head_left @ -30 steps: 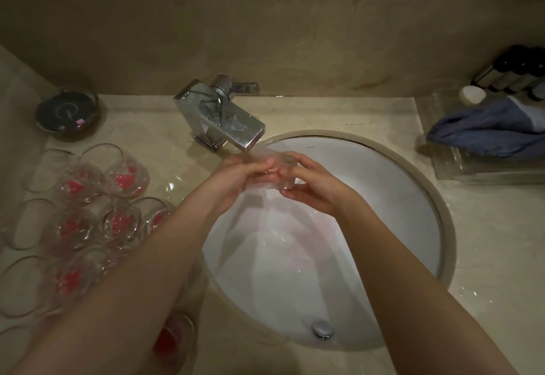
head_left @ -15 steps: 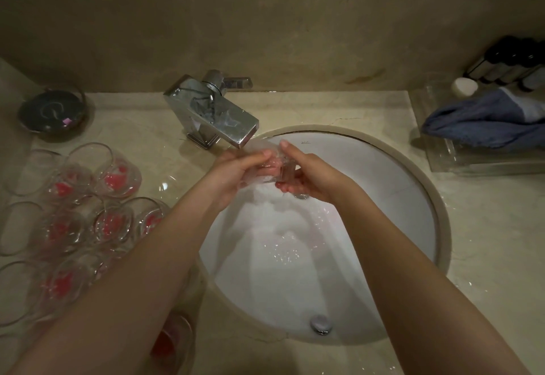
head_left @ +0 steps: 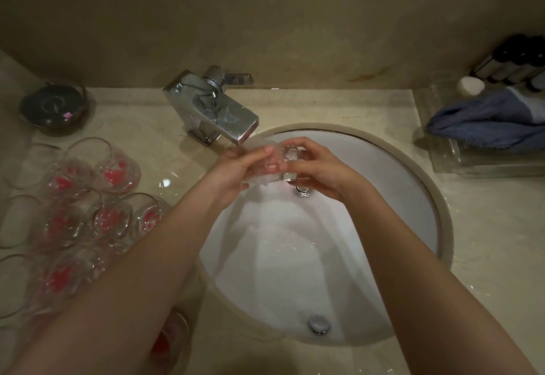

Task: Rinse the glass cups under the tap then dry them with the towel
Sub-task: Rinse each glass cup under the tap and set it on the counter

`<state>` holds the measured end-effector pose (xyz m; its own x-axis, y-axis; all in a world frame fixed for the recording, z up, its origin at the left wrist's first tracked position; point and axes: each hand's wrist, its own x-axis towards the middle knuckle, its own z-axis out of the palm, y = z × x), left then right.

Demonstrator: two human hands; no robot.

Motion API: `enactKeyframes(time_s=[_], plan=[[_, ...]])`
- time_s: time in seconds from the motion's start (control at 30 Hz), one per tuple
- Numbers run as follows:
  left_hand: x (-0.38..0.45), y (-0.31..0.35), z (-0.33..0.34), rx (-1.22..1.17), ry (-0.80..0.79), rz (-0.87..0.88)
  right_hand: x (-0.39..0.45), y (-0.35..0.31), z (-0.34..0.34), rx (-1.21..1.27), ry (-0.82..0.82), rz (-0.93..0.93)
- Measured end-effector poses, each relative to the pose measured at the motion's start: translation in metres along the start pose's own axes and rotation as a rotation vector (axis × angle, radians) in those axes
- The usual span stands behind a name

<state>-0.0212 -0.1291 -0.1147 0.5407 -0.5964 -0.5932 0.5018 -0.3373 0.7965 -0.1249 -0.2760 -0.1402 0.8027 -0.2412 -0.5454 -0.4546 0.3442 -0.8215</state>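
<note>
Clear, colourless glass cup [head_left: 272,165] between the hands, nearly lost against the white basin of the sink [head_left: 383,174]. Polished silver tap [head_left: 218,115], mirror-bright with grey smudged reflections. Beige, faintly veined marble tabletop [head_left: 486,227], with a matching tan wall panel [head_left: 265,26] behind, marked by one rust-orange streak. Clear glass cups [head_left: 88,206] at left, each with a pink-red patch showing at the bottom. Dark grey round dish [head_left: 54,106] with a pale looping emblem and a small pink spot. Slate-blue towel [head_left: 489,121] with a lighter band. Black bottles [head_left: 519,59] with pale lower halves.
</note>
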Motion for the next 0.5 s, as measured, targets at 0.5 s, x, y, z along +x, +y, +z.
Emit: enactKeyframes(time_s=[0.5], plan=[[-0.0042,0.004,0.0032,0.029,-0.052,0.005,-0.0029,-0.0033,0.0029,0.056,0.007,0.189]])
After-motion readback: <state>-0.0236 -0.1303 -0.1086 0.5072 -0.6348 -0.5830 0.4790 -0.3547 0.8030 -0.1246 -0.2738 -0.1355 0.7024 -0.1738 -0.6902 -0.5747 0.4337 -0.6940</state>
